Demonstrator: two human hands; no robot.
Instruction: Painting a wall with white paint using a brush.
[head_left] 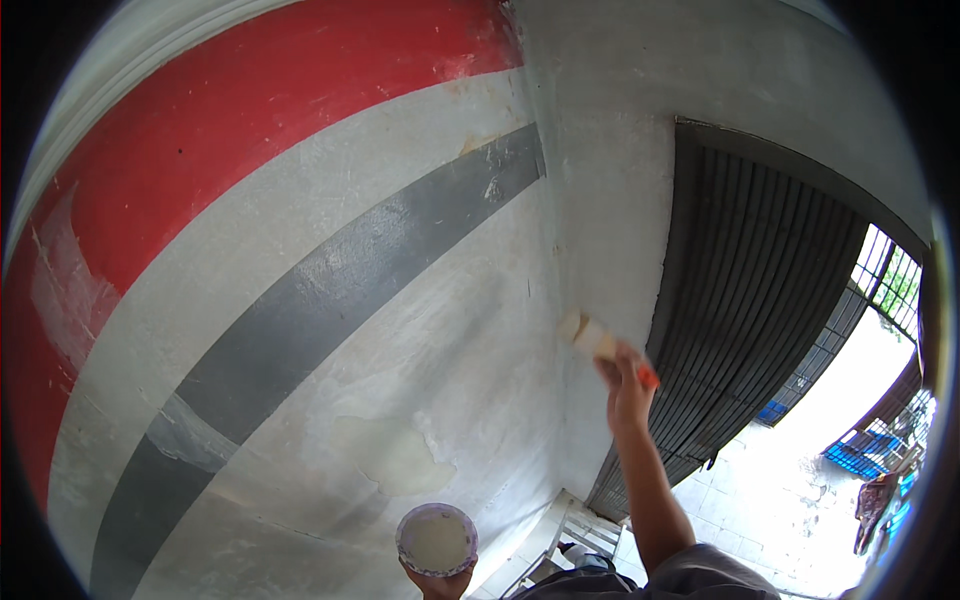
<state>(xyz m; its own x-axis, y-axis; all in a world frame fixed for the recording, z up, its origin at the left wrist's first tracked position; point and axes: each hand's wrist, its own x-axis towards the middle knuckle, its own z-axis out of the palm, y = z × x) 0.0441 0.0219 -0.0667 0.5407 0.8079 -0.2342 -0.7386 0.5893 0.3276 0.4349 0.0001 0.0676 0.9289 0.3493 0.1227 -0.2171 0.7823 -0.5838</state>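
Brush is gripped by my right fingers near the wall; my left fingers grip the tub mouth-up, presumably against spills.

No readable text, labels, numbers or signs anywhere.
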